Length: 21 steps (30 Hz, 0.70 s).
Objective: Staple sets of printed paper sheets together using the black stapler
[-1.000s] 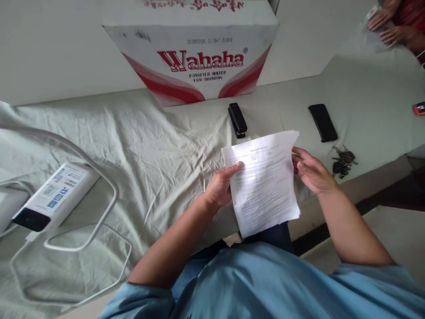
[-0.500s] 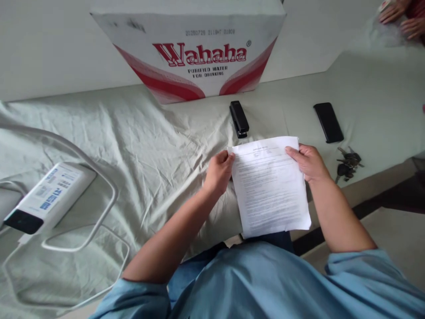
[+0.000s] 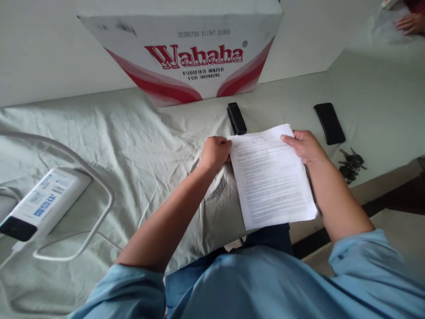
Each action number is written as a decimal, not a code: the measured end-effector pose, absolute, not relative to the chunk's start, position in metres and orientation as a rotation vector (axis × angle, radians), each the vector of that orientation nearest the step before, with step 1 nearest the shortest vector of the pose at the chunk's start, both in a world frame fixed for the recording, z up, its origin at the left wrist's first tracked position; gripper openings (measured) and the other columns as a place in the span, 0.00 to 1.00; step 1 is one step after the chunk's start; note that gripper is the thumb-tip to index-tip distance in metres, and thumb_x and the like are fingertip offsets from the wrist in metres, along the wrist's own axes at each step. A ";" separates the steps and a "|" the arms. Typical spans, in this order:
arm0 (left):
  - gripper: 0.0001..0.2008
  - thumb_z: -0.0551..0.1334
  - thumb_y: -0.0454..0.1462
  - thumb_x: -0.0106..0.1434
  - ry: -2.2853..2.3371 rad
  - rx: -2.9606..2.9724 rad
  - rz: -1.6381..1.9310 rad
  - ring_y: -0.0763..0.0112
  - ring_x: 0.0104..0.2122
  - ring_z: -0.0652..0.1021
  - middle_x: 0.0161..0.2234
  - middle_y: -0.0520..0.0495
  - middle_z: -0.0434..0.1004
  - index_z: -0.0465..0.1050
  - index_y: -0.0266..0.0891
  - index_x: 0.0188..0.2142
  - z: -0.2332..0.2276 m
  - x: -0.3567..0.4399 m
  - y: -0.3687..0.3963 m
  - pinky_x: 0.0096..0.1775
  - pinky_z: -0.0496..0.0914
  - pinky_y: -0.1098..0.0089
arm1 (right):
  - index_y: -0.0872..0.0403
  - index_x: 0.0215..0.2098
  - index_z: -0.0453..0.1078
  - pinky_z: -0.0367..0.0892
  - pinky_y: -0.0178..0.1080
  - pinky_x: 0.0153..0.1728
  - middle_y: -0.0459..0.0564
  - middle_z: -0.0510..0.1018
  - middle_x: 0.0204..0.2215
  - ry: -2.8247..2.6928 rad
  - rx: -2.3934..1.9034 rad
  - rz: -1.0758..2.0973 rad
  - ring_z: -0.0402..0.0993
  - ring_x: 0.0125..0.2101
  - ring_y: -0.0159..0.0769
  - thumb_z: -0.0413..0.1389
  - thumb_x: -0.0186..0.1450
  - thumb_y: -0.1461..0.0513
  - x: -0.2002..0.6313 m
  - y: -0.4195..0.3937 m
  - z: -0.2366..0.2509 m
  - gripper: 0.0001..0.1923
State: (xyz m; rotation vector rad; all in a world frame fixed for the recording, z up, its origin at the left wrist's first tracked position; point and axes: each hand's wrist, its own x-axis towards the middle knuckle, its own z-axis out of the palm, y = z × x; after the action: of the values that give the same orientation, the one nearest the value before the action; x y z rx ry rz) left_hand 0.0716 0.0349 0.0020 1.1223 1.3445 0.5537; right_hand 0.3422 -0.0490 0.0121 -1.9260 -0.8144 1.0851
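Observation:
Printed paper (image 3: 270, 177) is held up in front of me by its two upper corners; whether it is one sheet or several I cannot tell. My left hand (image 3: 215, 153) pinches the upper left corner, thumb on top. At the upper right corner, my right hand (image 3: 307, 146) grips the paper with its thumb over the front and its fingers hidden behind. Just beyond the paper's top edge lies a black stapler (image 3: 237, 118), its near end close to the sheet.
A white and red Wahaha water carton (image 3: 199, 57) stands at the back. Right of the paper lie a black phone (image 3: 329, 123) and a bunch of keys (image 3: 352, 165). A white power bank (image 3: 46, 199) with a cable (image 3: 108, 195) rests at left. Another person's hand (image 3: 411, 23) shows far right.
Both hands have lifted the paper slightly up and away from me, bringing its top edge to the stapler's near end. The other person's hands have shifted at the far right.

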 end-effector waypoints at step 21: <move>0.09 0.66 0.34 0.56 1.385 1.195 0.705 0.66 0.22 0.76 0.18 0.51 0.71 0.74 0.41 0.20 -0.025 0.078 0.033 0.26 0.70 0.70 | 0.49 0.44 0.77 0.72 0.50 0.55 0.53 0.82 0.44 -1.652 -1.931 0.261 0.78 0.48 0.46 0.55 0.73 0.51 0.313 0.027 0.041 0.13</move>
State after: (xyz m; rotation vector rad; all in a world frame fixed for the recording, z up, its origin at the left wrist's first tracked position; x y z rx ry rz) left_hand 0.0782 0.0326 -0.0247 1.1952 1.3854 0.7053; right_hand 0.3131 0.0271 0.0407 -1.9314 -1.6516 0.2609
